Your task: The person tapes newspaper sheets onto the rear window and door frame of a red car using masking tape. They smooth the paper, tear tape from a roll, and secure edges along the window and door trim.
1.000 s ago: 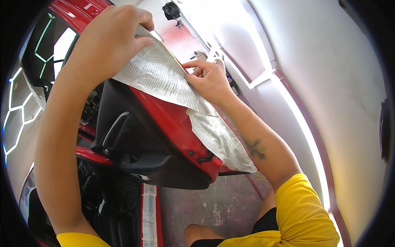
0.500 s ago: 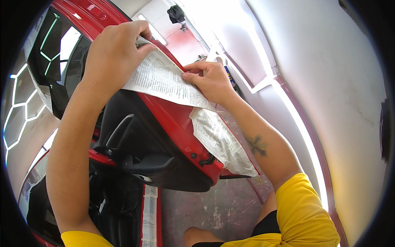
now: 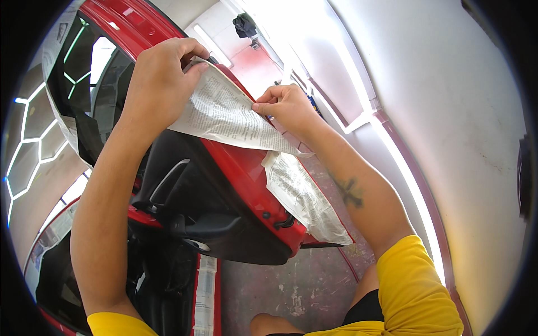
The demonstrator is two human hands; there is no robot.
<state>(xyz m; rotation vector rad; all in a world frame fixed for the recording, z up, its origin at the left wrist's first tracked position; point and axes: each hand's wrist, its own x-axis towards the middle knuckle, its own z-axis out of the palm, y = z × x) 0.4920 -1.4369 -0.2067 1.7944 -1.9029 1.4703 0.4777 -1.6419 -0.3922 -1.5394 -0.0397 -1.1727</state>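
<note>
- Near, 4 o'clock: yellow sleeve [image 3: 420, 285].
- 8 o'clock: black inner panel [image 3: 190, 196] of red car door [image 3: 238, 162].
- 4 o'clock: crinkled sheet [image 3: 302, 193], printed, along door edge.
- 11 o'clock: newspaper sheet [image 3: 230, 115], covering upper part of door.
- Its upper corner, 11 o'clock: left hand [image 3: 159, 78], fingers pinching paper.
- 12 o'clock: right hand [image 3: 291, 109], thumb and forefinger pinching paper's edge.
- Far, 12 o'clock: black bundle [image 3: 244, 25].

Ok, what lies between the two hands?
The upper printed paper sheet, with a strip of red door edge along its far side; the head view shows it.
</note>
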